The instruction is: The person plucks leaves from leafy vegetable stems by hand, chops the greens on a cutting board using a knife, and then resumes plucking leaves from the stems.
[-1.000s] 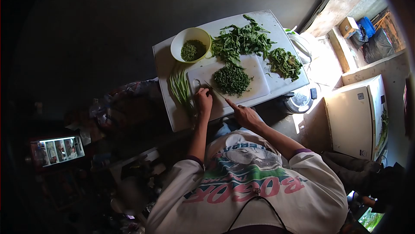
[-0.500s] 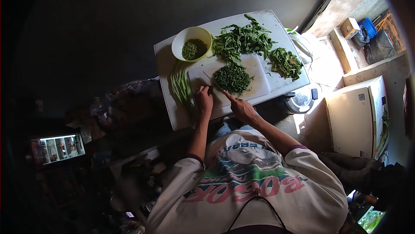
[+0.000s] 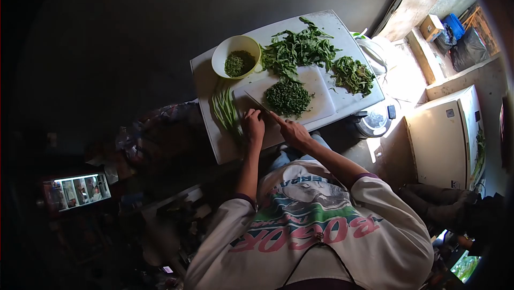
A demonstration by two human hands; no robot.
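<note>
My right hand [image 3: 292, 131] grips a knife [image 3: 257, 101], whose blade points up and left over the white cutting board [image 3: 323, 94]. Close beside the blade, my left hand [image 3: 254, 125] rests on the board's near left part with its fingers curled down; what they press on is too dark to make out. A heap of finely chopped green leaves [image 3: 289, 99] lies on the board, right of the blade. Long green stalks [image 3: 225, 109] lie on the table left of the board. Behind it stands a pale yellow bowl [image 3: 220, 58] with chopped greens [image 3: 239, 63] inside.
Leafy stems [image 3: 300, 49] spread along the back of the white table [image 3: 321, 21]. A pile of trimmed leaves [image 3: 353, 76] sits at its right side. Beyond the right edge are a round lidded pot [image 3: 373, 124] and a white fridge [image 3: 439, 140]. A lit screen [image 3: 82, 191] glows at left.
My right hand and the knife have shifted slightly left, bringing the blade nearer my left fingers. My left hand stays almost in place. The whole view has tilted a little.
</note>
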